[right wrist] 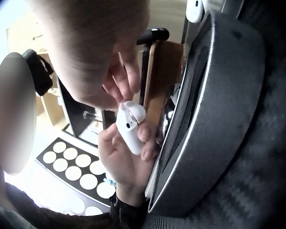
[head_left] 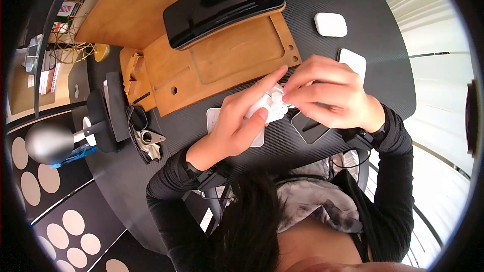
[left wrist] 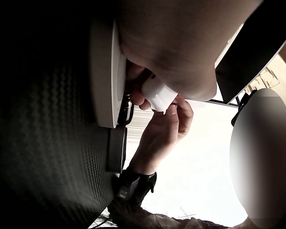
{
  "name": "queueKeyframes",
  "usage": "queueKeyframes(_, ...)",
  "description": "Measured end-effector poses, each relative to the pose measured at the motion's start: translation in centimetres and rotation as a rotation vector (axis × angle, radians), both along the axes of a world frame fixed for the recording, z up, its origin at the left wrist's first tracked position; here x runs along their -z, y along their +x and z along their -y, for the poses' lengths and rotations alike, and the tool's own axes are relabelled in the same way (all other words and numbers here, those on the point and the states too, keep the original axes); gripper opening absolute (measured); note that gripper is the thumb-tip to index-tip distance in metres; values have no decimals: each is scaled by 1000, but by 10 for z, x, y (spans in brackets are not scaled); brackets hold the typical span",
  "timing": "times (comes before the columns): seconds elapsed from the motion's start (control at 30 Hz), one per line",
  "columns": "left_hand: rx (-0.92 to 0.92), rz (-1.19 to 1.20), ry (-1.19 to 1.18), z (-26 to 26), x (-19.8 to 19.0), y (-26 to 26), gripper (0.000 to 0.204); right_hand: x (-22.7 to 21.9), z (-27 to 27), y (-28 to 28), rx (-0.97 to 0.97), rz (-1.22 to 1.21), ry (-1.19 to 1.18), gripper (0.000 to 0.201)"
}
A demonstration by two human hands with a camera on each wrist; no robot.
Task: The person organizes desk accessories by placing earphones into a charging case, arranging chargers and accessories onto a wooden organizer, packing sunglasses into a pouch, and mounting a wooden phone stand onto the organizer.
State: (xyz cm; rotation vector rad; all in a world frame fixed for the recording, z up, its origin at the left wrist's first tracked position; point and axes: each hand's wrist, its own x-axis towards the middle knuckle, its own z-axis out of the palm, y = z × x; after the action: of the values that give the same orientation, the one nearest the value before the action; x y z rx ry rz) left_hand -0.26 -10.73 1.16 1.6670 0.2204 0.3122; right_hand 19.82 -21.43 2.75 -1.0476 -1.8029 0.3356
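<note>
My left hand [head_left: 234, 121] grips a small white earbud case [right wrist: 132, 140] with its lid raised, held over the front of the desk. A white earbud [right wrist: 128, 122] with a dark spot shows at the case's mouth. The thumb and fingertips of my right hand [head_left: 330, 90] pinch at that earbud beside the raised lid. In the left wrist view the smooth white back of the case shows between the two hands, and the earbud is hidden there. Below my left hand lies a white phone-like slab [head_left: 214, 117], partly covered by the hand.
A dark-faced phone [head_left: 308, 128] lies below my right hand, with a white rounded slab [head_left: 354, 63] behind it. Farther back sits a white rounded case [head_left: 331, 24]. A wooden tray [head_left: 184, 93] bears a glossy black box [head_left: 222, 15]. Cords and a metal-ended item [head_left: 150, 141] lie left.
</note>
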Motion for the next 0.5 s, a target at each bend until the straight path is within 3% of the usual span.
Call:
queueKeyframes(0.23, 10, -80, -49, 0, -6, -1, 54, 3, 0, 0, -36, -24, -6, 22)
queueKeyframes(0.5, -7, 5, -4, 0, -1, 1, 52, -2, -1, 5, -25, 13, 18, 20)
